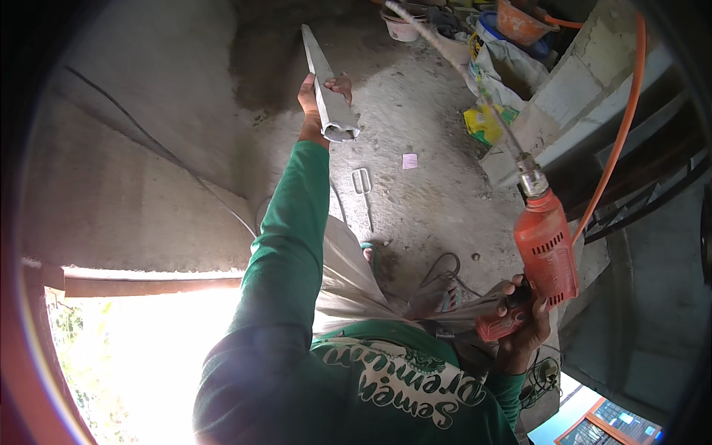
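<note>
My left hand (308, 98) is stretched far forward and wrapped round a long pale hollow profile (319, 74). Thumb and fingers show on its two sides, and its open, ragged end faces me. On the right, my right hand (528, 315) grips the handle of a red power drill (545, 248). The drill points up and away, with a long pale rod (463, 70) in its metal chuck (532, 178); the rod's far end is blurred. Between my hands a looped metal mixing paddle (362, 191) lies on the concrete floor.
Buckets and basins (519, 26), an opened white sack (512, 74) and a yellow-green bag (489, 124) crowd the far right. An orange cable (630, 111) hangs beside the drill. A pink paper scrap (409, 161) lies on the floor (437, 200). Dark cords run near my feet.
</note>
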`<state>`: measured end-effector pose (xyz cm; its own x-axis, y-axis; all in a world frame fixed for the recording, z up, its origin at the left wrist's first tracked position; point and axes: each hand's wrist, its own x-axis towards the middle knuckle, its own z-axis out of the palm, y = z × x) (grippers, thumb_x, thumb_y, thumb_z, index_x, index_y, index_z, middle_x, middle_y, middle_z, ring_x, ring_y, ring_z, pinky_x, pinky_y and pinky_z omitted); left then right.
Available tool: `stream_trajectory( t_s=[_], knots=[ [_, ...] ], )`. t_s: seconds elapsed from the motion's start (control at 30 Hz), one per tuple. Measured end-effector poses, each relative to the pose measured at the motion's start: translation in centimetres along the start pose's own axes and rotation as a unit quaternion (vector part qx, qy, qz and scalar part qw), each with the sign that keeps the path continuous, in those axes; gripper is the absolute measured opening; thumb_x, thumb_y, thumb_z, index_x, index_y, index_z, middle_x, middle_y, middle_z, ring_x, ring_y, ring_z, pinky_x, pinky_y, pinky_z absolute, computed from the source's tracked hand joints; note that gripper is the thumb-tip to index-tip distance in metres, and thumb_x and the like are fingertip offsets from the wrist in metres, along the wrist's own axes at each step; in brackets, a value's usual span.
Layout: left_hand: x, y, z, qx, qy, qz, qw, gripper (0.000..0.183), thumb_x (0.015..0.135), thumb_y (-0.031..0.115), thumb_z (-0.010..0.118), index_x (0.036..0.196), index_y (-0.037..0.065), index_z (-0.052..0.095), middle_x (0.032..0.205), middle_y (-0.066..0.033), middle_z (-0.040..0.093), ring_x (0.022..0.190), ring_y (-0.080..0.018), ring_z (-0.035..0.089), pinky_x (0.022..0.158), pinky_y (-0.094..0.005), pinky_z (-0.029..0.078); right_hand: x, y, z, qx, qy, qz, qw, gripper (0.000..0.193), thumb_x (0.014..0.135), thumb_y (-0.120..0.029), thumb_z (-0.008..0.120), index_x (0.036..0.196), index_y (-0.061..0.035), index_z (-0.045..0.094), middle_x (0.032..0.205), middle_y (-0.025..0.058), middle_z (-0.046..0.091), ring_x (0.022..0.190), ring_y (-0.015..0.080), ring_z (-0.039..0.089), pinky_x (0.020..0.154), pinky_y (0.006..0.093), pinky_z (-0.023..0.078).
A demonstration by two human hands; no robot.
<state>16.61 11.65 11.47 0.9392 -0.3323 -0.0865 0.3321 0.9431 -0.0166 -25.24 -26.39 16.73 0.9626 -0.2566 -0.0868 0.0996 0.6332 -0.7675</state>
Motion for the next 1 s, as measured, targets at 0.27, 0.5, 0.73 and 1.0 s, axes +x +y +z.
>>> stream_trajectory(
  t_s=[0.27, 0.5, 0.73, 1.0],
  knots=[
    [-1.5, 0.0, -0.7, 0.014, -0.074, 0.008, 0.997, 0.089, 0.088, 0.035, 0.054, 0.150, -0.018, 0.020, 0.094, -0.0120, 0.057, 0.075, -0.0192, 0.060, 0.068, -0.0297, 0.055, -2.2, -0.2, -1.6, -0.118, -0.019, -0.005, 0.993, 0.080, 0.086, -0.036, 0.078, 0.143, 0.0075, 0.042, 0.118, 0.0231, 0.064, 0.093, 0.0294, 0.068, 0.069, 0.0392, 0.059],
    [-1.1, -0.5, -0.3, 0.031, -0.012, 0.053, 0.998, 0.071, 0.094, 0.040, 0.043, 0.144, -0.010, 0.034, 0.108, -0.0161, 0.060, 0.086, -0.0232, 0.064, 0.071, -0.0331, 0.058, -4.2, -1.0, -2.8, -0.132, -0.032, -0.005, 0.991, 0.080, 0.085, -0.028, 0.080, 0.144, 0.0085, 0.040, 0.119, 0.0249, 0.064, 0.095, 0.0320, 0.070, 0.071, 0.0409, 0.059],
    [1.4, -0.7, -0.2, 0.144, 0.073, 0.152, 0.975, 0.034, 0.103, 0.034, 0.051, 0.122, 0.006, 0.046, 0.098, -0.0130, 0.064, 0.081, -0.0251, 0.067, 0.075, -0.0359, 0.062, -6.1, -1.3, -4.3, -0.147, 0.015, -0.024, 0.989, 0.077, 0.087, -0.031, 0.076, 0.144, 0.0082, 0.042, 0.119, 0.0240, 0.065, 0.098, 0.0322, 0.070, 0.075, 0.0398, 0.059],
    [2.8, -1.1, 1.0, 0.186, 0.061, 0.198, 0.960, 0.033, 0.103, 0.028, 0.055, 0.125, 0.004, 0.048, 0.097, -0.0114, 0.068, 0.083, -0.0246, 0.067, 0.080, -0.0346, 0.063, -10.7, -3.9, -5.3, -0.223, 0.052, -0.007, 0.974, 0.079, 0.079, -0.045, 0.079, 0.129, 0.0094, 0.052, 0.103, 0.0190, 0.067, 0.087, 0.0282, 0.069, 0.073, 0.0361, 0.056]
  ],
)
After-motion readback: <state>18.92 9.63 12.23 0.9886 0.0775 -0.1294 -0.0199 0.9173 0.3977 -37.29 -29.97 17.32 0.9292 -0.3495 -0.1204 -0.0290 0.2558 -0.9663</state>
